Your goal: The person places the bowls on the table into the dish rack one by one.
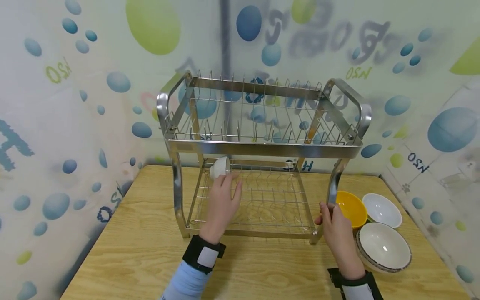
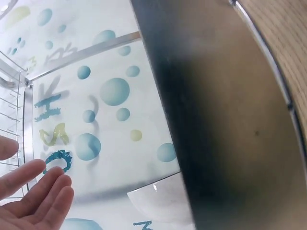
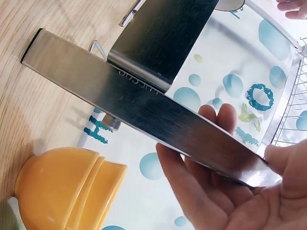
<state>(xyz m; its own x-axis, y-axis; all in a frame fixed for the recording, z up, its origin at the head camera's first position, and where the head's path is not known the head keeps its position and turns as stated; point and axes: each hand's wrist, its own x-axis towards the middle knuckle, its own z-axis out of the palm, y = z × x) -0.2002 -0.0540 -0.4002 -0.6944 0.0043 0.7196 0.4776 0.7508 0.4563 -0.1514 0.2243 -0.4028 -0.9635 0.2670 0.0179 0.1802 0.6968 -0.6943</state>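
Small, plain white round bowl (image 1: 220, 168), at the rear left of the lower level of the two-tier silver metal dish rack (image 1: 262, 148), is judged to be at the placing step: the left hand (image 1: 221, 202) lies close by, fingers loosely extended and clasping nothing, while the right hand (image 1: 337, 233) curls round the rack's right front leg (image 1: 333, 183), presumably steadying it. Next move probably calls for checking that the bowl stands securely, then clearing the left hand without knocking it. Bowl appearance: tipped onto its side, mouth facing rightward, smooth-walled, no pattern visible.
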